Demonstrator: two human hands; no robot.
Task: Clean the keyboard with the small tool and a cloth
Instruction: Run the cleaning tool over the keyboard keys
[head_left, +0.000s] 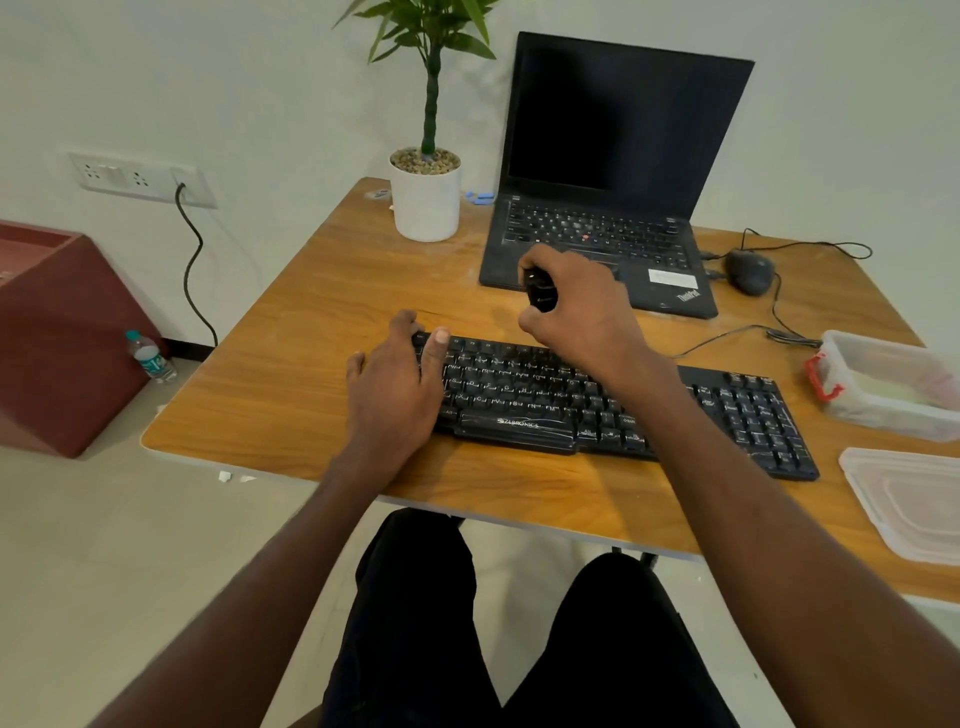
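At frame centre, a right hand is gripping the small black tool above the black keyboard, while the left hand, fingers flat, is steadying its left end; short, light, row-by-row strokes would likely serve best.

One keyboard, one laptop, one mouse, two hands

the curled right hand is hiding most of the small black tool, so its shape is staying unclear. the flat left hand is covering the nine o'clock end of the black plastic keyboard. at three o'clock, the frame edge is cutting off the clear plastic box.
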